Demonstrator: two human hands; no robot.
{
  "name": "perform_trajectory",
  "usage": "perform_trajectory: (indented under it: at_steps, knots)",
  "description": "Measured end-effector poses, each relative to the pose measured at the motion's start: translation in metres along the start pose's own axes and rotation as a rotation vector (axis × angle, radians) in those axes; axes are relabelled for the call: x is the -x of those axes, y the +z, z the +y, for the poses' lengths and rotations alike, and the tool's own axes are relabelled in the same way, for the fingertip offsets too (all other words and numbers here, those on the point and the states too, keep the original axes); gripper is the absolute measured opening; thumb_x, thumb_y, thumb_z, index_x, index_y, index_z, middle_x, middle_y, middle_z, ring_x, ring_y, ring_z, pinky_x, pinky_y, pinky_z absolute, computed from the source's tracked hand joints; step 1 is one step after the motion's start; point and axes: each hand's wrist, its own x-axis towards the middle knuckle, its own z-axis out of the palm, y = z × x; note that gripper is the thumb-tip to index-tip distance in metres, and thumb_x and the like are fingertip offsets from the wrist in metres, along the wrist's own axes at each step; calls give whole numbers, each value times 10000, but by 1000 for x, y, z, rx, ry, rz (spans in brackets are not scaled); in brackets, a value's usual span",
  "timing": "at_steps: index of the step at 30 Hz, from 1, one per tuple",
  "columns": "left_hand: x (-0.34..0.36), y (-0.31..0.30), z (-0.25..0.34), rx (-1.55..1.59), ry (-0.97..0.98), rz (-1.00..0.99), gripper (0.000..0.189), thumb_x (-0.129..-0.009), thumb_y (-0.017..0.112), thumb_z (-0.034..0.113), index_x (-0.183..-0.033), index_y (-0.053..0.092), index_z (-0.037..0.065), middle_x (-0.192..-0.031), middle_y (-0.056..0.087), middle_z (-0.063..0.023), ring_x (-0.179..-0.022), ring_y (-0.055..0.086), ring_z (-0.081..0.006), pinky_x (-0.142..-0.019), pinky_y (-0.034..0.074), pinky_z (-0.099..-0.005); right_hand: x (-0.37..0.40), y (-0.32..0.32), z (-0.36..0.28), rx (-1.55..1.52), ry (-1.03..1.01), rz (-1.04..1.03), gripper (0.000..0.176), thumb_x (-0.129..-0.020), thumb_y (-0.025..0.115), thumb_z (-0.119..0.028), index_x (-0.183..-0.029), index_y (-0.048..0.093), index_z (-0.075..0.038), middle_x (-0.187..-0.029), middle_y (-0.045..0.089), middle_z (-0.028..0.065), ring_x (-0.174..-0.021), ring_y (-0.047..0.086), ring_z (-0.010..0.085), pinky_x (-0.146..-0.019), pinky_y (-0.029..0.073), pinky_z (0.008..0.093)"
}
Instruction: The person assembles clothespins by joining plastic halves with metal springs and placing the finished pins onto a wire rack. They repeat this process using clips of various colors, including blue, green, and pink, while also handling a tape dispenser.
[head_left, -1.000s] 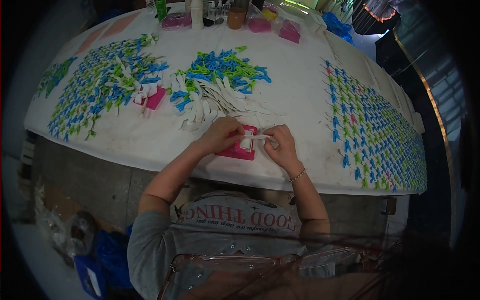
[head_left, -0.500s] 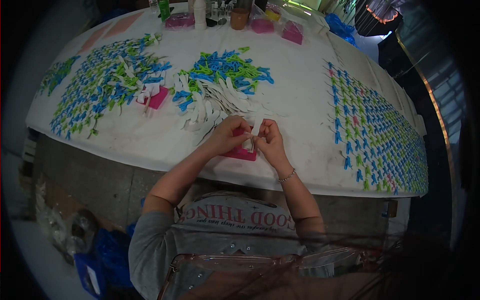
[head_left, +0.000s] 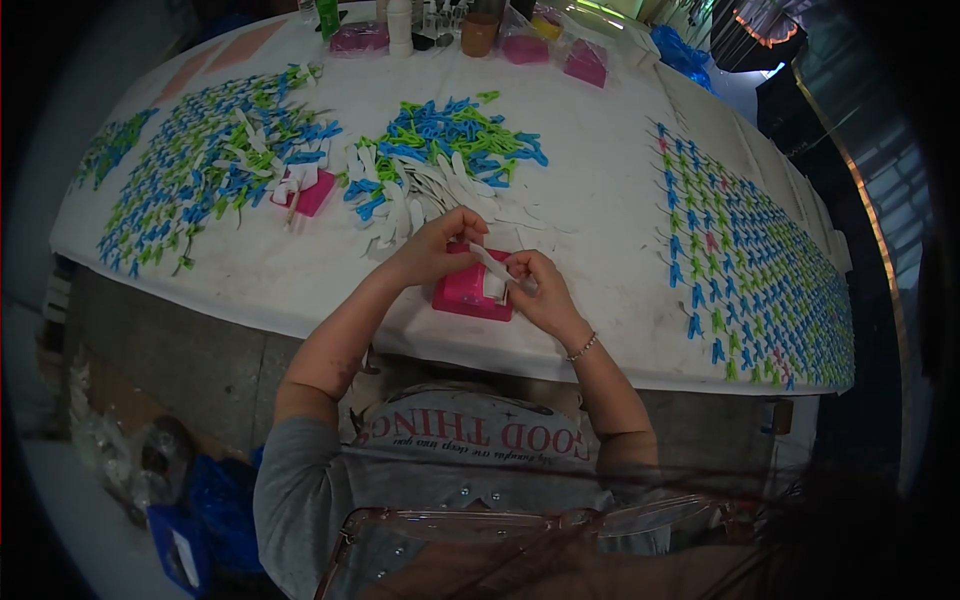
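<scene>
While the white strip (head_left: 488, 260) slants over the pink box (head_left: 462, 292), right hand (head_left: 543, 294) pinches its lower end, left hand (head_left: 437, 250) at the upper (grip there unclear) | step: positioning strip, presumably; next calls for light, precise handling | near table edge (head_left: 450, 355) close; white cloth (head_left: 610, 285) rightward to clip rows (head_left: 748, 275).

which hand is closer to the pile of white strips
Left: the left hand is by the near edge of the pile of white strips, while the right hand is farther off, at the right side of the pink box.
</scene>
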Motion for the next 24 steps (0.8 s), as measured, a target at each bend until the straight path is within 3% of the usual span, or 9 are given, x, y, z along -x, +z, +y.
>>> perform_trajectory:
  at_steps: [3, 5, 9, 11, 15, 18, 20, 24]
  knots:
    - [5, 6, -6, -13, -48, -16, 292, -762, 652, 58, -1026, 527, 52, -909, 565, -37, -864, 540, -123, -746, 448, -257, 5, -11, 6, 77, -18, -44, 266, -765, 615, 11, -1021, 548, -22, -884, 536, 59, -813, 539, 160, -775, 461, 271]
    - [4, 11, -5, -261, 30, -23, 257, -721, 671, 77, -941, 547, 30, -812, 581, -61, -824, 573, -152, -740, 456, -269, 8, -18, 9, 168, -13, -66, 298, -748, 626, 10, -1035, 552, -22, -907, 543, 77, -832, 554, 178, -787, 470, 280]
    - [-3, 23, -5, -216, -32, -40, 247, -687, 675, 86, -895, 557, 23, -755, 597, -74, -754, 589, -200, -726, 459, -292, 11, -32, 3, 195, 32, -54, 305, -724, 625, 6, -1019, 555, -24, -890, 542, 71, -825, 540, 182, -779, 457, 285]
    - [-7, 28, -2, -405, 182, -22, 241, -685, 663, 83, -899, 562, 37, -748, 619, -62, -713, 599, -220, -704, 459, -318, 10, -43, -7, 247, 31, -24, 322, -696, 609, 15, -1011, 558, -32, -869, 537, 55, -808, 519, 177, -773, 439, 286]
    - [-17, 42, -6, -378, 182, -63, 230, -681, 656, 74, -888, 559, 47, -766, 629, -63, -707, 605, -230, -686, 458, -327, 5, -62, -26, 293, -13, 17, 347, -674, 589, 25, -1014, 558, -37, -850, 526, 40, -796, 497, 171, -773, 422, 285]
    - [-22, 50, -8, -422, 308, -71, 236, -671, 657, 63, -884, 554, 53, -770, 630, -52, -716, 607, -219, -673, 453, -328, -5, -69, -37, 225, 29, -6, 358, -680, 577, 30, -1029, 560, -42, -864, 528, 26, -836, 496, 145, -800, 419, 275]
    - [-22, 52, -7, -288, 229, -45, 242, -684, 667, 51, -898, 555, 41, -780, 631, -58, -717, 611, -205, -697, 461, -305, -16, -69, -43, -107, 24, -27, 354, -703, 545, 44, -1045, 564, -45, -886, 543, 13, -882, 497, 118, -829, 413, 265]
    - [-8, 38, -4, -173, 100, 72, 245, -714, 673, 35, -920, 541, 26, -795, 611, -47, -729, 590, -149, -729, 461, -267, -58, -66, -11, -205, -10, -25, 336, -755, 540, 40, -1080, 567, -41, -896, 552, 3, -873, 510, 103, -815, 433, 269]
